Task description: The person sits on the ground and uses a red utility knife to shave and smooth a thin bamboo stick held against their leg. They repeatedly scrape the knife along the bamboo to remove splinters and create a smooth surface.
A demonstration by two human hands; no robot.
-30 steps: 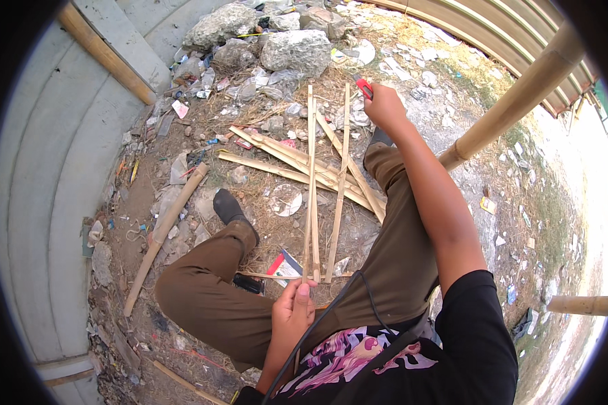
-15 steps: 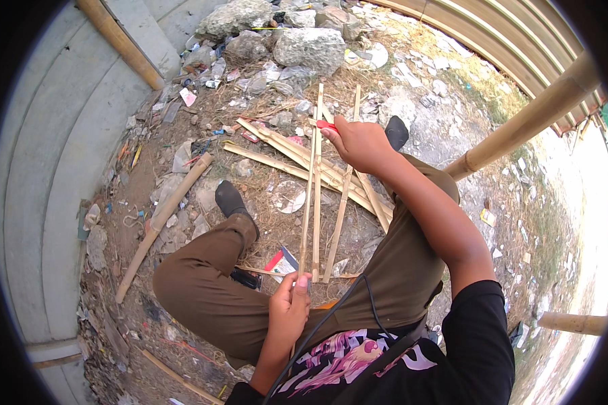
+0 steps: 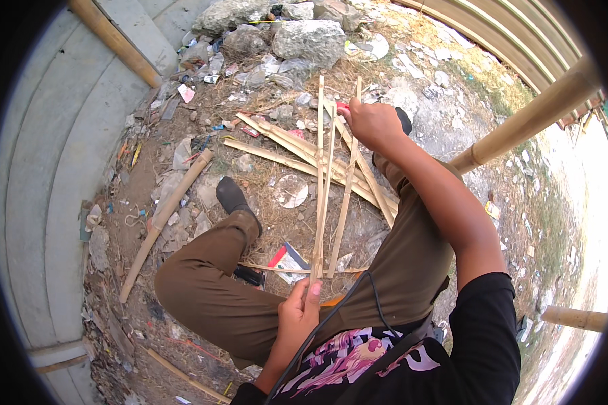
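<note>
Drawn back toward the body since a second ago: right hand (image 3: pixel 371 123), then stretched far out near the grey rocks, now bent in over the far ends of the thin pale split-bamboo strips (image 3: pixel 321 196). Closed there around a small red-handled tool (image 3: pixel 344 106), only its red tip showing past the fingers, pressed against the upper part of the strips. Left hand (image 3: pixel 302 307) in much the same place as before, low by the lap, thumb and fingers pinched on the near ends of those strips and holding them upright-slanted across the bent knee. Strips running from that pinch up to the right hand, a few splaying apart at the top. Behind them, flat on the dirt, a loose heap of wider pale bamboo slats (image 3: pixel 284 145). Left of the black shoe (image 3: pixel 233 196), a long tan bamboo pole (image 3: pixel 163 219) lying aslant. Large grey rocks (image 3: pixel 309 39) at the top, litter scattered around.
</note>
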